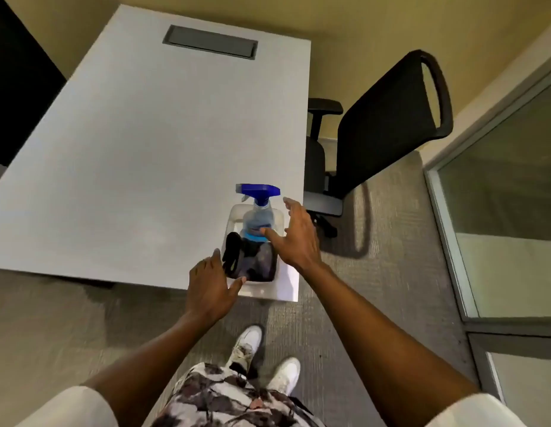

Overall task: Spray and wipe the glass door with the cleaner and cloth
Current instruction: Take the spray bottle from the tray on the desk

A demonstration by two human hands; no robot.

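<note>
A clear spray bottle (258, 214) with a blue trigger head stands in a white tray (236, 212) at the near right corner of the white table (145, 149). A dark cloth (258, 263) lies bunched in the tray in front of the bottle. My right hand (295, 234) is open, fingers spread, just right of the bottle, thumb near its blue label. My left hand (211, 286) is open at the tray's near left corner, fingertips close to the cloth. The glass door (508, 195) is at the right.
A black office chair (391, 124) stands right of the table, between it and the glass. A grey cable hatch (210, 42) is set in the table's far side. Grey carpet (376, 272) covers the floor around my white shoes (285, 374).
</note>
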